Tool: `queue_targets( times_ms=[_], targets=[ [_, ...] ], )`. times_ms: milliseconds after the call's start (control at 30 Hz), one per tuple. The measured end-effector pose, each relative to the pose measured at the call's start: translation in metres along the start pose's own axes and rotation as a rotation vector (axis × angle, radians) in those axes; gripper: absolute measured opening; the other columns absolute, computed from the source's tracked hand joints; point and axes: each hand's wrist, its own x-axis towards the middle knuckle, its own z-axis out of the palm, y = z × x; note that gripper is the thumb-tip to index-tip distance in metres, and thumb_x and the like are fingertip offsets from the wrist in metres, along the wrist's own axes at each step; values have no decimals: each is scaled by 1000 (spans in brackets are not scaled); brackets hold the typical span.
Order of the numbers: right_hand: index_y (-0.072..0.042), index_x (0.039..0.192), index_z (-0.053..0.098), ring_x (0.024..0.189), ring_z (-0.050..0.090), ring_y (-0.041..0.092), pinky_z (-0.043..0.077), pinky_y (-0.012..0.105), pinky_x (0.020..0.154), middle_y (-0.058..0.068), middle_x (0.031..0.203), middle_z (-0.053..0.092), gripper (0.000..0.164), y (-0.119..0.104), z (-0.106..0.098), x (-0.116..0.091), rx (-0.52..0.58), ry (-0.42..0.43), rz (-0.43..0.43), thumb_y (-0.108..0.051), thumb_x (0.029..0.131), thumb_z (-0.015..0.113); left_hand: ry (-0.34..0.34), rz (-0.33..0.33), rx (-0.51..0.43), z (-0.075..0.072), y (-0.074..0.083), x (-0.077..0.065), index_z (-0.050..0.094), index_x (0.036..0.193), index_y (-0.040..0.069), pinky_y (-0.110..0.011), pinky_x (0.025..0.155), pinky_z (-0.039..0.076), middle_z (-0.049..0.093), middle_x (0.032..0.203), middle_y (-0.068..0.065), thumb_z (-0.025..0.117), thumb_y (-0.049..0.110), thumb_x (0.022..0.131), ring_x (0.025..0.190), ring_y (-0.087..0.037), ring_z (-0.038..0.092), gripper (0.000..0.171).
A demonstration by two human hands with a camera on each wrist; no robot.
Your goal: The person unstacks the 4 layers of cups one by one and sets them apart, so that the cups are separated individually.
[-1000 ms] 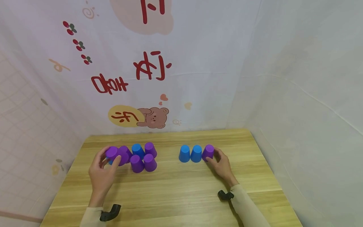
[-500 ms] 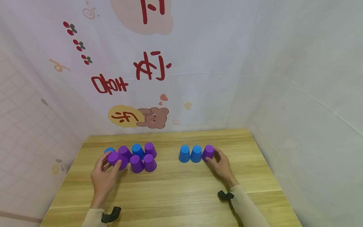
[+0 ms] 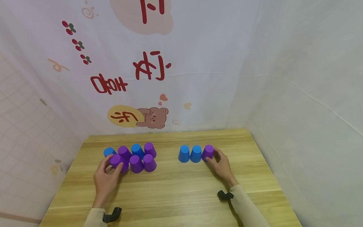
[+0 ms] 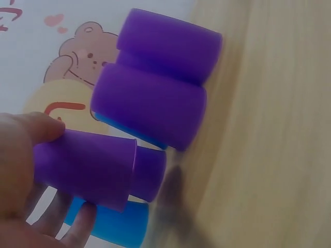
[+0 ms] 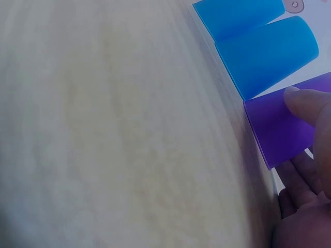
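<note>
My left hand point(image 3: 105, 179) holds a purple cup point(image 4: 88, 165) between thumb and fingers, rim down, at the left front of a cup group. Beside it on the right stand two upside-down purple cups, the nearer one point(image 3: 136, 164) and the farther one point(image 3: 149, 163). Behind these are a blue cup point(image 3: 109, 152), a purple cup point(image 3: 124, 152), another blue cup point(image 3: 137, 152) and a purple cup point(image 3: 150, 150). On the right, my right hand point(image 3: 221, 167) grips an upside-down purple cup point(image 5: 284, 124) at the end of a row with two blue cups, the middle one point(image 5: 271, 57) touching it.
The wooden table point(image 3: 170, 195) carries both cup groups, with a stretch of bare wood between them. A white printed curtain point(image 3: 210, 94) rises at its back edge, and a plain curtain point(image 3: 306, 126) hangs on the right. Black wrist mounts point(image 3: 112, 215) sit on both sleeves.
My left hand has brought its purple cup toward me, slightly right and lower, from over the back row to the front row's left end. The right hand stays in place.
</note>
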Motion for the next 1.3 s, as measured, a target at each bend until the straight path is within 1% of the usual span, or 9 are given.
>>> queue_targets(
  times_ms=[67,167,367,500,633,867,1033,1133,1300],
  targets=[
    [-1,157,60,157,57,47,42,60,135,24,160,66,65,0,0,0,-7,1,5,-19,101,87,-3,10,-6,1,-2,0,70,146,-2,2,93,55,75,140,-28,88,-8,91,115,19,61,58],
    [-1,157,60,156,58,46,42,60,134,24,159,66,65,1,0,0,-16,6,8,-18,101,88,-16,5,12,2,-5,-2,69,146,-4,3,93,54,74,141,-28,88,-8,92,115,18,61,57],
    [0,157,60,155,59,47,43,61,134,25,158,66,64,2,1,1,-16,8,1,-17,101,87,-44,-59,87,3,-8,-4,68,149,0,5,96,50,73,146,-26,86,-1,96,115,21,56,56],
    [-1,157,59,155,58,47,43,60,134,25,159,66,64,1,0,1,-8,4,11,-18,101,87,-55,-77,112,5,-11,-5,67,149,1,5,96,49,73,146,-26,87,1,96,114,23,54,57],
    [-2,157,60,156,58,45,43,58,136,23,160,66,64,-1,-1,0,3,-4,30,-18,101,87,-58,-79,107,7,-13,-5,67,149,1,5,96,49,73,145,-28,88,2,96,114,23,54,57],
    [-1,157,59,155,60,46,43,61,135,23,158,67,64,-1,0,0,-5,-1,4,-16,102,86,-67,-93,111,9,-16,-5,67,149,3,5,97,49,73,146,-27,87,4,97,114,24,54,56],
    [-2,156,61,154,60,45,44,59,134,23,157,68,63,-2,1,0,5,6,5,-16,101,87,-77,-111,106,9,-17,-6,67,150,3,5,96,49,73,147,-28,87,5,98,113,23,55,56],
    [-2,156,61,154,61,44,44,59,134,22,157,68,62,-2,1,0,8,5,5,-15,100,87,-87,-136,111,9,-17,-6,66,152,5,5,94,49,72,148,-28,86,6,99,113,19,56,56],
    [-1,155,61,154,61,44,45,59,134,22,157,69,62,-1,1,0,8,6,4,-15,101,87,-99,-145,121,10,-17,-7,66,153,6,5,96,49,71,150,-26,86,7,100,121,2,61,57]
  ],
)
